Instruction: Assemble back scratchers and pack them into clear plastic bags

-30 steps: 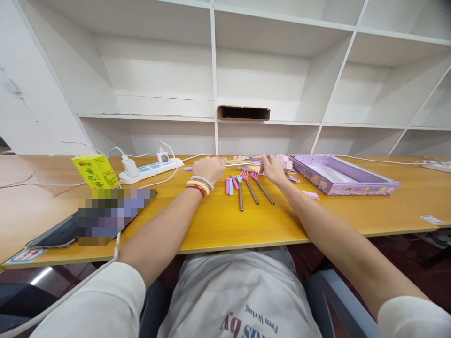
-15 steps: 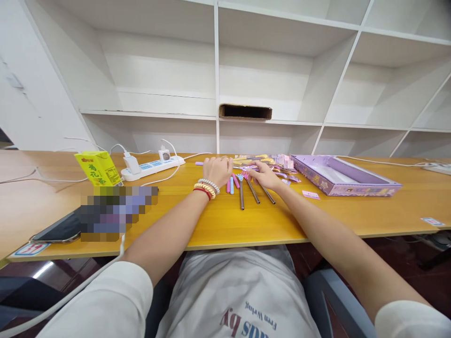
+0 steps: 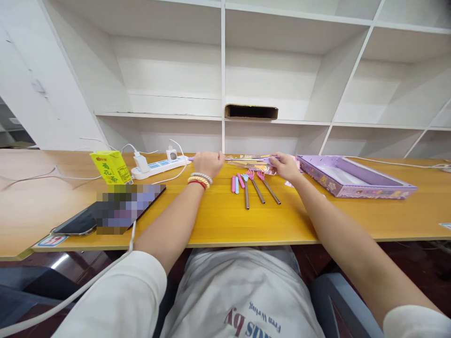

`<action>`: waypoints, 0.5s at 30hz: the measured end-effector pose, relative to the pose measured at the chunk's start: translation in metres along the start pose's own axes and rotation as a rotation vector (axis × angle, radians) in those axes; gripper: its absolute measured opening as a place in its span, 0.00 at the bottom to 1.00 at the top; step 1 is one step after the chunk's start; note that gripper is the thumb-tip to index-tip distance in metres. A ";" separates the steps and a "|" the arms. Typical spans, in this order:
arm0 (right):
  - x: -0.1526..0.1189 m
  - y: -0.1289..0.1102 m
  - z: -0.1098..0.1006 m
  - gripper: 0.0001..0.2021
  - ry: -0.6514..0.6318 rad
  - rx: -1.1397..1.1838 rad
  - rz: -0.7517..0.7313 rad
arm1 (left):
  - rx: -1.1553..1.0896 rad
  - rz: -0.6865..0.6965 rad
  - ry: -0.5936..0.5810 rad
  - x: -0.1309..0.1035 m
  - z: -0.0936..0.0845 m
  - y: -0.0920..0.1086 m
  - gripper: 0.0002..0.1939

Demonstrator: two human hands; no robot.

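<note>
Wrapped round the handle of a telescopic back scratcher (image 3: 244, 159) is my left hand (image 3: 208, 164), closed, with a purple tip poking out on its left. My right hand (image 3: 283, 166) is closed on the scratcher's purple head end, partly hidden by the fingers. The thin metal rod stretches between both hands. Nearer me lie a blue-headed back scratcher (image 3: 246, 192) and two pink-headed back scratchers (image 3: 257, 188), their metal rods pointing towards me. Pink and blue loose handles (image 3: 237, 184) lie left of them.
Behind my hands are several wrapped packets (image 3: 252, 164). A purple box tray (image 3: 373, 191) stands right. On the left are a power strip (image 3: 160, 167) with plugs and cables, a yellow carton (image 3: 111, 167), and a phone (image 3: 75, 220). White shelves (image 3: 169, 115) rise behind the table.
My hands have moved apart, the right one farther to the right, and a long stretch of metal rod now shows between them. The view has shifted slightly left.
</note>
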State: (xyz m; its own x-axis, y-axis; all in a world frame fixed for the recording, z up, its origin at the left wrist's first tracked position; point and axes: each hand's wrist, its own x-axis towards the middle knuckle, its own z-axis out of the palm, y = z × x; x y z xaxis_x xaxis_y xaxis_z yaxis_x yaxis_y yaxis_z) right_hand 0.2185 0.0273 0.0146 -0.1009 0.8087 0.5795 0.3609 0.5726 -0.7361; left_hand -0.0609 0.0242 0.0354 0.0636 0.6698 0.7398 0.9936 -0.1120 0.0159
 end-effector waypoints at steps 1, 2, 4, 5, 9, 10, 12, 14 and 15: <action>0.001 0.003 -0.009 0.18 0.041 0.035 0.034 | 0.016 -0.032 -0.011 0.002 0.001 -0.010 0.31; 0.003 0.007 -0.017 0.18 0.069 0.068 0.064 | 0.029 -0.045 -0.025 0.004 0.002 -0.019 0.31; 0.005 0.013 -0.029 0.20 0.105 0.139 0.101 | 0.050 -0.075 -0.033 0.006 0.005 -0.031 0.32; 0.007 0.015 -0.034 0.20 0.123 0.171 0.104 | 0.055 -0.086 -0.035 0.007 0.006 -0.035 0.32; 0.009 0.027 -0.045 0.19 0.218 0.258 0.095 | 0.049 -0.122 -0.047 0.007 0.013 -0.042 0.32; 0.009 0.030 -0.049 0.18 0.246 0.274 0.101 | 0.048 -0.130 -0.056 0.006 0.014 -0.044 0.32; 0.008 0.037 -0.059 0.15 0.318 0.307 0.127 | 0.054 -0.160 -0.075 0.005 0.015 -0.051 0.31; 0.007 0.043 -0.071 0.13 0.425 0.329 0.161 | 0.068 -0.205 -0.087 0.003 0.015 -0.060 0.31; 0.006 0.044 -0.077 0.12 0.488 0.328 0.171 | 0.071 -0.223 -0.091 0.003 0.014 -0.063 0.31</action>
State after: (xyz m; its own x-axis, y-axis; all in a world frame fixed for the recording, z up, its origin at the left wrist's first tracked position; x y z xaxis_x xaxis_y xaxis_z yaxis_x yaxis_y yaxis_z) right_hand 0.3055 0.0470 0.0122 0.3979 0.7820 0.4798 0.0222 0.5146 -0.8572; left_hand -0.1224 0.0436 0.0274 -0.1531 0.7358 0.6596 0.9878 0.0957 0.1226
